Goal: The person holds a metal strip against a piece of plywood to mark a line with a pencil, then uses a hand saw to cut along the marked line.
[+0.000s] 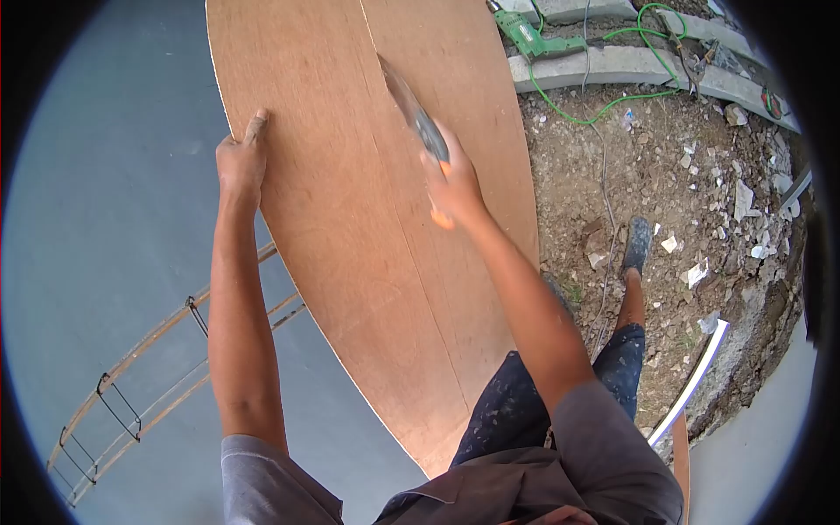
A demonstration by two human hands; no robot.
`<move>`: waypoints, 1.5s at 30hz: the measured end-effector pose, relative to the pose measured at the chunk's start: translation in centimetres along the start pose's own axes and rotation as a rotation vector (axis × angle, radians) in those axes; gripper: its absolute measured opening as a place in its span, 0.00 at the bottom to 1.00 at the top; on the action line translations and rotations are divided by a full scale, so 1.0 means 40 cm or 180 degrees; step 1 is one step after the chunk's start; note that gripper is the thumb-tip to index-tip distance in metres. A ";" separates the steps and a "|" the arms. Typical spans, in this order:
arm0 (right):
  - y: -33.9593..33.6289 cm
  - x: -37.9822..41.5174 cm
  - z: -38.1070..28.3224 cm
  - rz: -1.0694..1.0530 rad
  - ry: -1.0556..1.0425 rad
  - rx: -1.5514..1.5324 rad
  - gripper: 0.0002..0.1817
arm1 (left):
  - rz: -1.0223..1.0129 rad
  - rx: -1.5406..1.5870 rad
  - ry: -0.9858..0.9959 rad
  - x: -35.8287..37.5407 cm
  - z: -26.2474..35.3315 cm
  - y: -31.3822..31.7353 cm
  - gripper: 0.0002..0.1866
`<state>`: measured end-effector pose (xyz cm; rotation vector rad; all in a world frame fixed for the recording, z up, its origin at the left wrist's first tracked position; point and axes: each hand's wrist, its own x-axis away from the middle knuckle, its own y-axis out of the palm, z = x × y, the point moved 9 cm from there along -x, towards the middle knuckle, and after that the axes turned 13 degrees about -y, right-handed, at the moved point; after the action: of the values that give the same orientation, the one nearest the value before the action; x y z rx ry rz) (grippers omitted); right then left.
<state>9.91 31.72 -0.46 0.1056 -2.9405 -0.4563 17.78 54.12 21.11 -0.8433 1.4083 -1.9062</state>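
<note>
A large plywood sheet (332, 219) lies in front of me, with a thin straight line or cut running along its length. My right hand (457, 179) is wrapped round the orange and grey handle of a hand saw (409, 103). The saw's blade points up and left, its tip at the line near the top of the sheet. My left hand (244, 157) grips the sheet's left edge, thumb on the top face and the fingers hidden beneath it.
A green power drill (534, 37) with a green cord rests by concrete curbs (647, 66) at upper right. Rubble-strewn soil (674, 175) lies right. A rebar frame (144, 346) is at lower left, and a white strip (696, 381) at lower right.
</note>
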 end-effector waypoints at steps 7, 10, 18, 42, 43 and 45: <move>-0.080 0.261 0.027 0.0230 -0.0450 0.0071 0.25 | -0.0312 0.0273 -0.0135 0.011 0.010 0.017 0.33; -0.078 0.274 0.052 0.0173 0.0160 -0.0257 0.25 | -0.0243 0.0207 -0.0024 0.013 0.002 0.010 0.33; 0.012 0.074 0.061 0.0223 0.0141 -0.0243 0.23 | -0.0187 0.0103 -0.0112 0.017 0.008 0.008 0.33; 0.029 0.057 0.092 -0.0034 0.0321 -0.0219 0.18 | -0.0087 -0.0011 -0.0078 0.006 0.007 0.002 0.35; 0.022 0.079 0.103 -0.0008 0.0315 -0.0233 0.18 | -0.0090 -0.0024 -0.0050 0.010 0.026 0.003 0.35; -0.009 0.255 0.133 0.0088 0.0334 -0.0097 0.19 | -0.0240 0.0155 -0.0189 0.020 0.009 0.010 0.35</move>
<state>-1.01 31.96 -4.03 0.0822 -2.8278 -0.4763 17.64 53.19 20.91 -0.9339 1.3064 -1.9474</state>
